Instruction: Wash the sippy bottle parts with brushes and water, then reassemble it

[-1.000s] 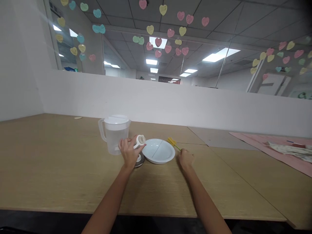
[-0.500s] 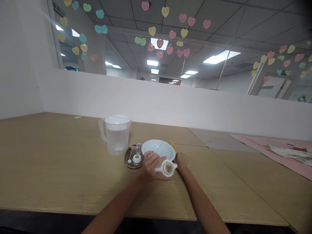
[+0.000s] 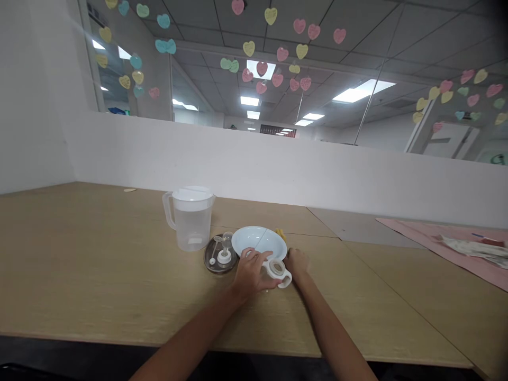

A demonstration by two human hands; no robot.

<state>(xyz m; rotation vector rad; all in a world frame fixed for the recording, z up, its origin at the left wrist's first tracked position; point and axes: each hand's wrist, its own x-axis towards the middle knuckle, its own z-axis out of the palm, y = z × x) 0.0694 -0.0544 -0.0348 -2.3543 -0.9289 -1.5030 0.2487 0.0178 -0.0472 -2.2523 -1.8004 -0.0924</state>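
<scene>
At the near edge of the white bowl (image 3: 248, 238), the left hand (image 3: 250, 275) grips a bottle (image 3: 277, 268) with its thumb and fingers. The bottle leans over, its round mouth and white handle showing. The right hand (image 3: 298, 261) is curled up by the bowl's right side; I can't tell if it holds anything. A yellow thing (image 3: 281, 235) peeks out behind the bowl. Left of the bowl are a round metal tray (image 3: 217, 269) and a jug (image 3: 193, 222).
</scene>
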